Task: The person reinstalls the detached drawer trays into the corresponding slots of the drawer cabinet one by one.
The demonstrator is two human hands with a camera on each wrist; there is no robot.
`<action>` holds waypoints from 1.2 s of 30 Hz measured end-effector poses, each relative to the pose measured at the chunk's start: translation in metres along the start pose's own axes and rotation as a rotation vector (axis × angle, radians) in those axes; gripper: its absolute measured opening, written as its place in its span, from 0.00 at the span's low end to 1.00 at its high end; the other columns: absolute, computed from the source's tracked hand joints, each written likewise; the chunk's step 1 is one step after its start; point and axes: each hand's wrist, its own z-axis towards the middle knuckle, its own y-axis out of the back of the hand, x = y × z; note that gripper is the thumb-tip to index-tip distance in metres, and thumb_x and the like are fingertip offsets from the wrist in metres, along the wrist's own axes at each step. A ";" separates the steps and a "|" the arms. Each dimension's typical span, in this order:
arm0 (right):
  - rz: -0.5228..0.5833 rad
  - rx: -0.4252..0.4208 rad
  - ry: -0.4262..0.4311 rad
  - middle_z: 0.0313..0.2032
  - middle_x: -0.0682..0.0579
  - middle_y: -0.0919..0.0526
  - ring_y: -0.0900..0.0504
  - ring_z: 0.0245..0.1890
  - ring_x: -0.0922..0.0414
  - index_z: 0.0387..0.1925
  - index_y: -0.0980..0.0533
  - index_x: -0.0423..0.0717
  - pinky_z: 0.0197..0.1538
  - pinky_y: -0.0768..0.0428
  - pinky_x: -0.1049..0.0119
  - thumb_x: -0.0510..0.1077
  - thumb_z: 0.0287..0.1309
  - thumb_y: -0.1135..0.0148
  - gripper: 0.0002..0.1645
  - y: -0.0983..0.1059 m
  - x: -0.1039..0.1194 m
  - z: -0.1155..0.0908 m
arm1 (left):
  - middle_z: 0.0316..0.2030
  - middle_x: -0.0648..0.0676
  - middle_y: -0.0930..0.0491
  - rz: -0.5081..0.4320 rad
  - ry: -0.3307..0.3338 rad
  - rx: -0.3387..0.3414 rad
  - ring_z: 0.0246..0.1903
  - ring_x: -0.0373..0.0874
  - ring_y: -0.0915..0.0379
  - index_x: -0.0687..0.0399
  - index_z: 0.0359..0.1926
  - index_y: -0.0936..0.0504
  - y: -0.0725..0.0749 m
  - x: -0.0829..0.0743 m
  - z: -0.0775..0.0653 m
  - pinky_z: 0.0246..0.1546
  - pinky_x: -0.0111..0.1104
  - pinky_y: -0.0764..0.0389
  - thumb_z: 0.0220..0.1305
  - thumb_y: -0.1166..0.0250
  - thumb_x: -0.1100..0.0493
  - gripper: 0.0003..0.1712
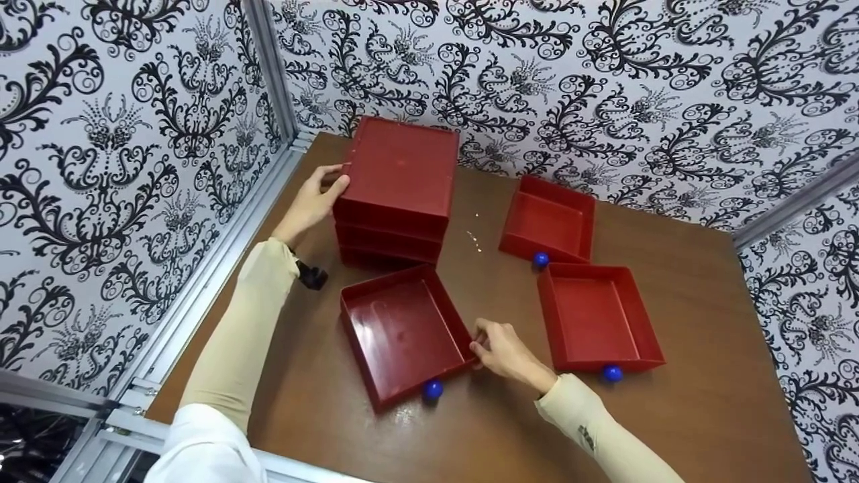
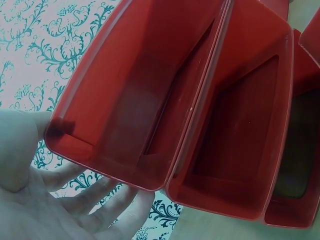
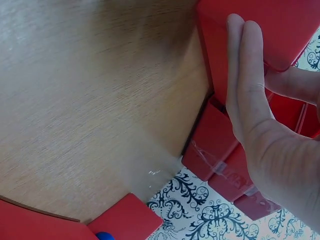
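A stacked red drawer unit (image 1: 402, 164) with open compartments stands at the back left. My left hand (image 1: 314, 204) rests against its left side near the top; in the left wrist view its fingers (image 2: 122, 212) lie fairly straight along the outer wall. In front of the unit, a shallow red drawer (image 1: 402, 329) sits turned at an angle on the table, a round blue knob (image 1: 433, 390) on its near side. My right hand (image 1: 503, 352) pinches that drawer's right corner, with straight fingers (image 3: 250, 70) outside the wall and the thumb on the other side.
To the right lie two more red drawers, one farther back (image 1: 550, 221) and one nearer (image 1: 600, 315), each with a blue knob. Small pale specks (image 1: 474, 240) mark the brown table (image 1: 704, 302). Patterned walls (image 1: 523, 80) and metal rails (image 1: 268, 80) border it.
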 end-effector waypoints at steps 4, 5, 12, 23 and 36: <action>0.001 -0.013 -0.008 0.28 0.40 0.15 0.16 0.24 0.55 0.32 0.27 0.37 0.24 0.22 0.76 0.30 0.60 0.40 0.03 -0.001 0.000 0.002 | 0.69 0.68 0.33 0.001 -0.001 0.001 0.68 0.61 0.34 0.61 0.72 0.39 0.000 -0.001 -0.001 0.70 0.48 0.31 0.77 0.50 0.51 0.31; 0.007 -0.012 -0.012 0.28 0.39 0.15 0.16 0.23 0.54 0.32 0.27 0.37 0.23 0.21 0.76 0.30 0.60 0.41 0.03 -0.001 0.000 0.002 | 0.69 0.68 0.34 0.002 -0.003 0.003 0.68 0.61 0.34 0.61 0.72 0.40 0.000 -0.001 -0.001 0.70 0.49 0.31 0.77 0.50 0.51 0.30; 0.073 0.006 -0.034 0.29 0.35 0.15 0.14 0.22 0.46 0.32 0.27 0.36 0.22 0.20 0.75 0.29 0.60 0.43 0.03 -0.003 0.002 0.002 | 0.68 0.68 0.33 0.006 -0.014 0.004 0.67 0.62 0.33 0.62 0.72 0.39 0.000 -0.002 -0.001 0.68 0.49 0.29 0.77 0.50 0.52 0.29; 0.002 -0.027 -0.048 0.27 0.45 0.15 0.18 0.23 0.59 0.31 0.27 0.39 0.25 0.23 0.74 0.33 0.59 0.40 0.04 -0.010 0.009 0.005 | 0.68 0.68 0.32 0.032 0.001 -0.004 0.66 0.61 0.31 0.62 0.72 0.39 0.000 0.000 0.000 0.64 0.50 0.25 0.77 0.50 0.51 0.30; 0.086 -0.033 -0.054 0.26 0.44 0.14 0.13 0.22 0.51 0.32 0.27 0.36 0.24 0.21 0.75 0.33 0.57 0.41 0.03 -0.022 0.019 0.012 | 0.69 0.67 0.33 0.040 0.003 0.011 0.65 0.60 0.32 0.60 0.73 0.40 0.001 0.002 0.000 0.54 0.40 0.20 0.77 0.51 0.50 0.31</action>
